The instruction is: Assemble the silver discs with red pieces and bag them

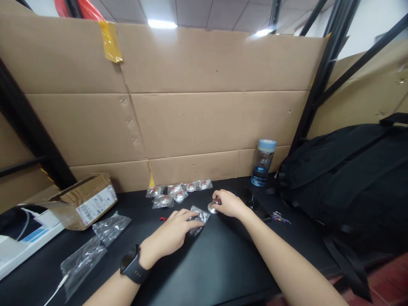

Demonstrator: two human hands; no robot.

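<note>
My left hand, a black watch on its wrist, rests low over the table with its fingers on a small clear plastic bag. The bag lies crumpled beneath and between the fingertips. To its right, my right hand is closed around the dark red top of a small round metal disc, whose silvery rim shows at the tabletop. A bit of red shows beside my left hand. Behind both hands lie several bagged metal discs with red marks.
On the left are an open cardboard box, emptied-looking plastic bags and a white power strip. A water bottle, a dark phone-like slab, a small keychain-like item and a black backpack stand right. Cardboard walls the back.
</note>
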